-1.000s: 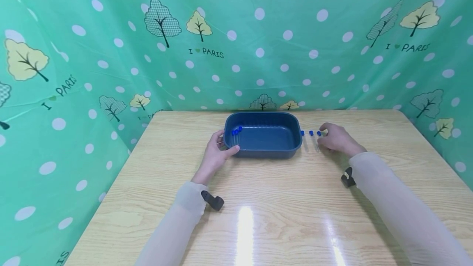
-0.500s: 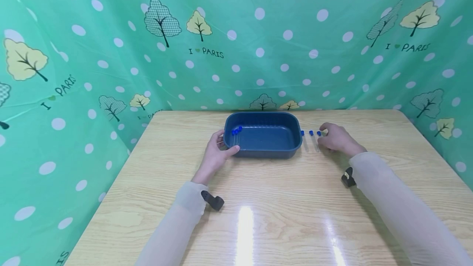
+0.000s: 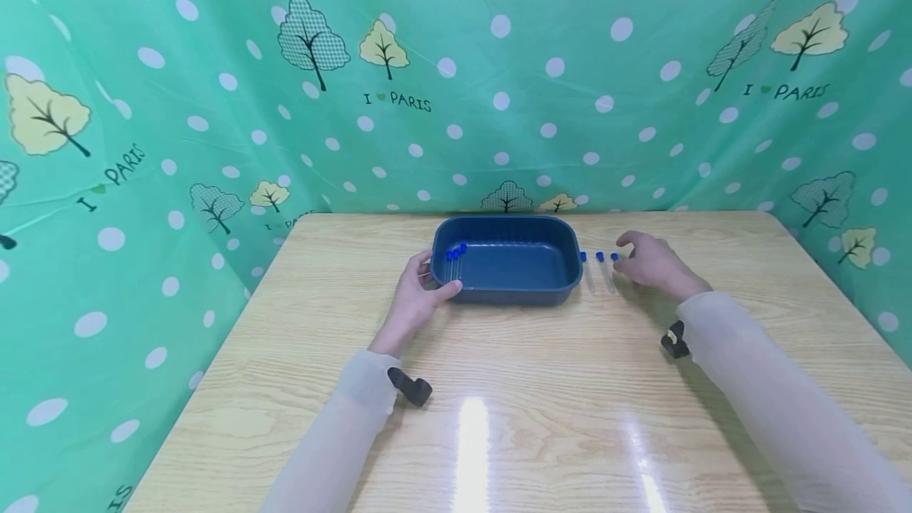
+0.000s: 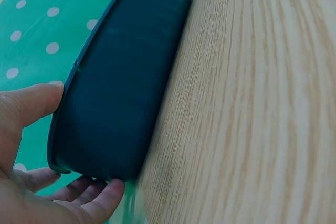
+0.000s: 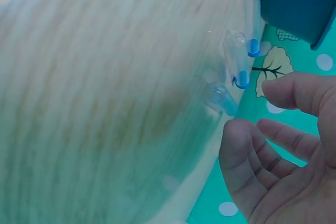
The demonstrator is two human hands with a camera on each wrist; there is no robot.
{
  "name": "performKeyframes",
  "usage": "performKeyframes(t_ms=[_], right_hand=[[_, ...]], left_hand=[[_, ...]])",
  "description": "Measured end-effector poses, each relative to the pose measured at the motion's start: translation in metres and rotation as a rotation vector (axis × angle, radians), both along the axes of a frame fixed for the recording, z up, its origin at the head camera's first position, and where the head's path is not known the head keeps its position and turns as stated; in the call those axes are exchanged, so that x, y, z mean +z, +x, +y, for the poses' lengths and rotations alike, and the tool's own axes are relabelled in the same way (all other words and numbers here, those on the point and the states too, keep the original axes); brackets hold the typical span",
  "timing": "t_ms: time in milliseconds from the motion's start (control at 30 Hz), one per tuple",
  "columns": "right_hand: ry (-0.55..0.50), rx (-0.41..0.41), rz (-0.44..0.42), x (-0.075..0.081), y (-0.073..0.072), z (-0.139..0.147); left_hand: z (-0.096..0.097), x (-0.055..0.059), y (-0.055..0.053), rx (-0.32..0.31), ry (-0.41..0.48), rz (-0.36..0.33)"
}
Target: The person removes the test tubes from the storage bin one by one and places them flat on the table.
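A dark blue rectangular plastic basin [image 3: 513,297] stands at the table's far side. My left hand [image 3: 416,295] grips its left end, thumb at the rim and fingers against the outer end wall, as the left wrist view shows too. Inside that end, three clear tubes with blue caps [image 3: 456,256] lean side by side. Three similar tubes lie on the table right of the basin; the middle tube [image 3: 606,274] shows plainly. My right hand [image 3: 659,266] is beside the rightmost tube [image 5: 222,98]. Its thumb and fingers are apart, nothing between them.
The light wood-grain table [image 3: 541,386] carries bright glare streaks near its front. A green dotted curtain [image 3: 499,85] hangs close behind the basin and along both sides. A black wrist camera mount [image 3: 410,388] juts from the left sleeve, another mount [image 3: 675,340] from the right.
My right hand has shifted slightly up and to the right, away from the rightmost tube. The left hand, basin and tubes stay in place.
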State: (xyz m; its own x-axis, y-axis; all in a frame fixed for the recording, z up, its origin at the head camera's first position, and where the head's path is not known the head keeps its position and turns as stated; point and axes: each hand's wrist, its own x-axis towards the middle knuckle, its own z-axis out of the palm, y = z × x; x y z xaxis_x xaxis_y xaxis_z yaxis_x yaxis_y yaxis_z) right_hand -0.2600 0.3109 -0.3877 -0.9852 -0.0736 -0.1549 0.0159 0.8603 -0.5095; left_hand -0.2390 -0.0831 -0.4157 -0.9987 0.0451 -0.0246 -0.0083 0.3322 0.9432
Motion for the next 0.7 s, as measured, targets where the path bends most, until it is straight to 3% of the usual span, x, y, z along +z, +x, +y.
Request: performKeyframes(t_ms=[700], right_hand=[[0.024,0.071,0.122,0.026,0.014,-0.017]], left_hand=[[0.0,-0.001,0.0,0.002,0.007,-0.005]])
